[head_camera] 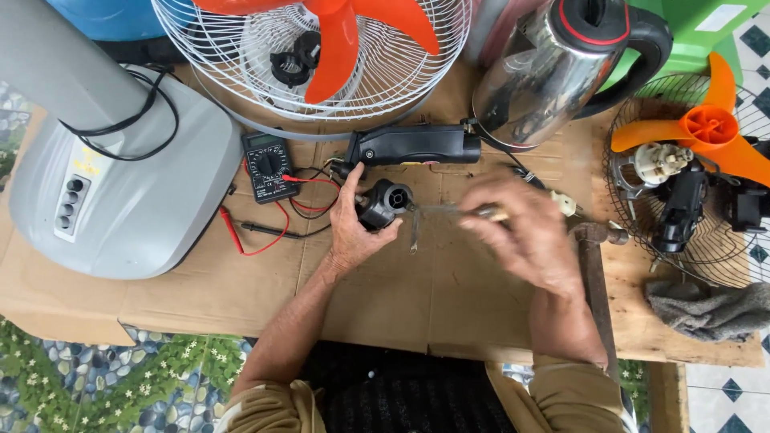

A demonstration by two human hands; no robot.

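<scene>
Your left hand gripping small black round motor part; right hand, fingers closed on thin metal screwdriver, working tip in. Keeping part steady, tool straight.

Right hand is motion-blurred, so its grip on the thin metal tool can't be read, and the tool's tip vanishes against the small black part, itself half covered by the left hand. The white fan grille and steel kettle run off the top edge, and the hammer handle slips behind the right forearm.
</scene>
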